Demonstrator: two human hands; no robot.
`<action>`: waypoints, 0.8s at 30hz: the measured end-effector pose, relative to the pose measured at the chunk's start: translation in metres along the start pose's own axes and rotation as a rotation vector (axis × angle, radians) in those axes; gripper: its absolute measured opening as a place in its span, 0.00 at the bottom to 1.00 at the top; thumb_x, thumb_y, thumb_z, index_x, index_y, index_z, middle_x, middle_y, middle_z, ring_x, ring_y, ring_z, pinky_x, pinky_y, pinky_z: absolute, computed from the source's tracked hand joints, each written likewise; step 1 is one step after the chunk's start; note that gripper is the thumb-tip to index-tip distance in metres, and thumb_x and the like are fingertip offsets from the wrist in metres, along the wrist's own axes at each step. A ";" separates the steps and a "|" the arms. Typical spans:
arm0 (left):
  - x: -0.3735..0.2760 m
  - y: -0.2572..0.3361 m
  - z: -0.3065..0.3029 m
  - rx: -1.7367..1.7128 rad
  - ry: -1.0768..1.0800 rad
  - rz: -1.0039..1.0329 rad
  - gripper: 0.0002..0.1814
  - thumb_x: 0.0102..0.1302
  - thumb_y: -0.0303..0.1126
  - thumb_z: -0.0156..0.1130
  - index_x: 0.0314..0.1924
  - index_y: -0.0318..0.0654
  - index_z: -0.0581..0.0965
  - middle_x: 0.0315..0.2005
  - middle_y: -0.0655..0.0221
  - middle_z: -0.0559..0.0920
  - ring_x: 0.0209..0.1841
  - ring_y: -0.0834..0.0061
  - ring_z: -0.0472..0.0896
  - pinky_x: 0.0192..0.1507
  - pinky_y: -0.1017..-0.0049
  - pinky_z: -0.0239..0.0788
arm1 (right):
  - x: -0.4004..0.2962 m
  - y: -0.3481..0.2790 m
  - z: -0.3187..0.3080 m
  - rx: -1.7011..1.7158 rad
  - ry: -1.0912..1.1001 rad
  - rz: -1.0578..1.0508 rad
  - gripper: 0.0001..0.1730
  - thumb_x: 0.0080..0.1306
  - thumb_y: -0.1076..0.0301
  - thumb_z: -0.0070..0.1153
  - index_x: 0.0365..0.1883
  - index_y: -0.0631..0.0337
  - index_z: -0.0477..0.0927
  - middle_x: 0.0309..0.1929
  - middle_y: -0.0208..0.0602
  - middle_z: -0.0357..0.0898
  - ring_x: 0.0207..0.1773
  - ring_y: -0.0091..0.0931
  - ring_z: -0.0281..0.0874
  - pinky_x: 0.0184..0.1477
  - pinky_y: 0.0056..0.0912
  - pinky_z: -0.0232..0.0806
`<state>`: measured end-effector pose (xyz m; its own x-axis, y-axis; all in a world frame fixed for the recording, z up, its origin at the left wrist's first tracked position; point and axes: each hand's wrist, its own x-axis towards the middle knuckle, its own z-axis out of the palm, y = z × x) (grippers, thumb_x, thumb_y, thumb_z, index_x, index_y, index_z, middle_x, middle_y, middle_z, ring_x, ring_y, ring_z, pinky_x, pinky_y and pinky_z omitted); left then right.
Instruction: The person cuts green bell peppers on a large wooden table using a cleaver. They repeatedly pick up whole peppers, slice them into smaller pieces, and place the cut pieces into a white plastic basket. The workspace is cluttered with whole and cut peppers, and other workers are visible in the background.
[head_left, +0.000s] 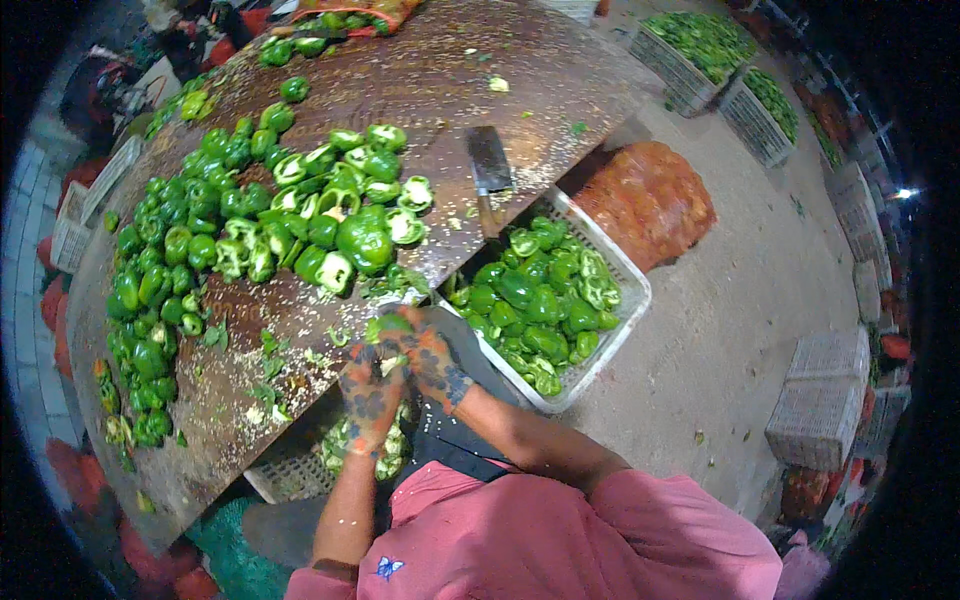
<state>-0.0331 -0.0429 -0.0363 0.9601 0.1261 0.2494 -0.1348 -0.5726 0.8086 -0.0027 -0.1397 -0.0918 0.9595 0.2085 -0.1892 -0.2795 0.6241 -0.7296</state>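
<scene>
My left hand (370, 397) and my right hand (433, 356), both in dirty patterned gloves, meet at the table's near edge. Between their fingers is a green bell pepper (391, 325), with a pale piece showing near the left fingers; the grip is partly hidden. Cut and whole green bell peppers (365, 238) lie heaped on the wooden table (420, 90). A cleaver (489, 161) rests flat, its wooden handle towards me. Right of my hands, a white plastic crate (636, 300) holds green pepper pieces (545, 304).
Below the table edge stands a basket (281, 476) with pale pepper cores (391, 454). A full orange mesh sack (652, 202) sits beyond the crate. Crates of green produce (679, 67) and stacked crates (821, 397) stand on the floor at right. Seeds and leaf scraps litter the table.
</scene>
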 end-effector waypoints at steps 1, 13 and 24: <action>0.004 0.004 0.005 0.035 0.051 -0.031 0.10 0.50 0.32 0.64 0.33 0.37 0.77 0.23 0.60 0.76 0.26 0.64 0.73 0.30 0.67 0.63 | 0.008 -0.005 -0.005 -0.326 0.149 -0.156 0.30 0.55 0.56 0.57 0.55 0.56 0.66 0.50 0.37 0.71 0.52 0.31 0.69 0.53 0.31 0.62; -0.008 -0.037 -0.060 0.195 -0.057 -0.227 0.21 0.53 0.26 0.64 0.48 0.37 0.73 0.42 0.60 0.77 0.43 0.64 0.77 0.44 0.70 0.69 | 0.076 -0.052 -0.178 -1.774 0.508 -0.382 0.51 0.44 0.47 0.66 0.65 0.51 0.59 0.68 0.52 0.45 0.65 0.51 0.51 0.65 0.50 0.46; 0.128 0.002 0.014 0.550 -0.122 0.158 0.26 0.53 0.27 0.62 0.55 0.38 0.69 0.52 0.49 0.68 0.54 0.51 0.67 0.55 0.63 0.61 | 0.111 -0.060 -0.210 -2.083 0.164 -0.119 0.27 0.54 0.44 0.51 0.51 0.44 0.74 0.56 0.42 0.69 0.62 0.43 0.59 0.59 0.68 0.44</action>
<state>0.0924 -0.0394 -0.0101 0.9645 -0.0704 0.2544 -0.1627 -0.9176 0.3628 0.1281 -0.3120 -0.2077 0.9919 0.1143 -0.0545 0.1012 -0.9742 -0.2016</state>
